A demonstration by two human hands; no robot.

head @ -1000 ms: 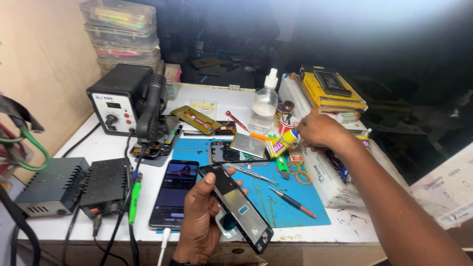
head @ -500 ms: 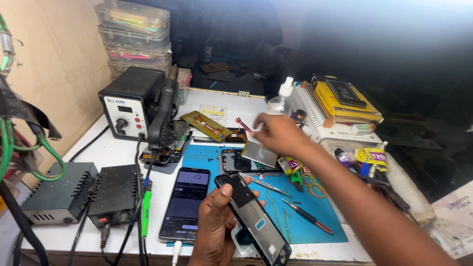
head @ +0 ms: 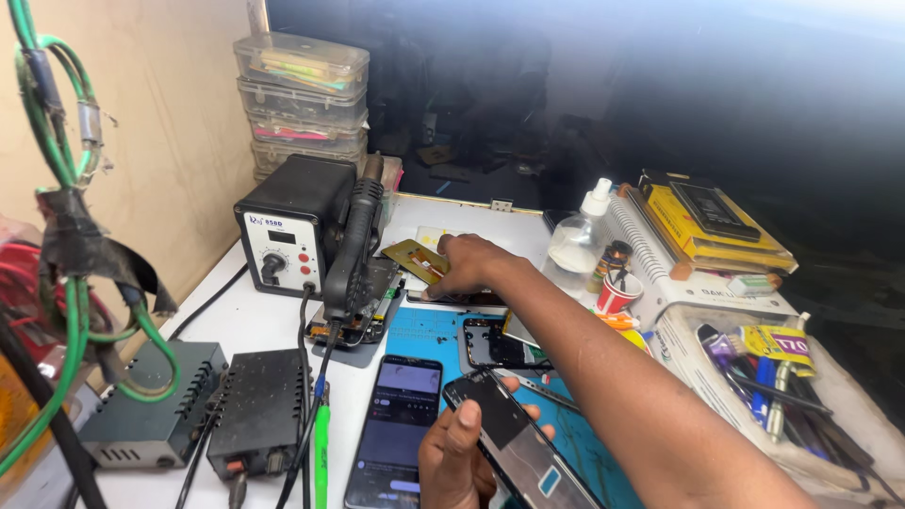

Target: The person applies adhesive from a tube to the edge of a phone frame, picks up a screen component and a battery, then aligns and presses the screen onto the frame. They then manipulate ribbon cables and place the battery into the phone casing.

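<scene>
Partly out of frame: left hand [head: 462, 457], phone screen [head: 518, 448].

Beside you a black hot air station [head: 287, 226] is sitting, clear boxes [head: 302, 99] are stacking up behind it, a spray bottle [head: 577, 247] is standing, green cables [head: 57, 236] are hanging

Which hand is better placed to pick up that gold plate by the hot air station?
Probably the right hand: its fingers already rest on the gold plate beside the hot air station. The left hand is occupied holding a phone screen near the table's front edge.
</scene>
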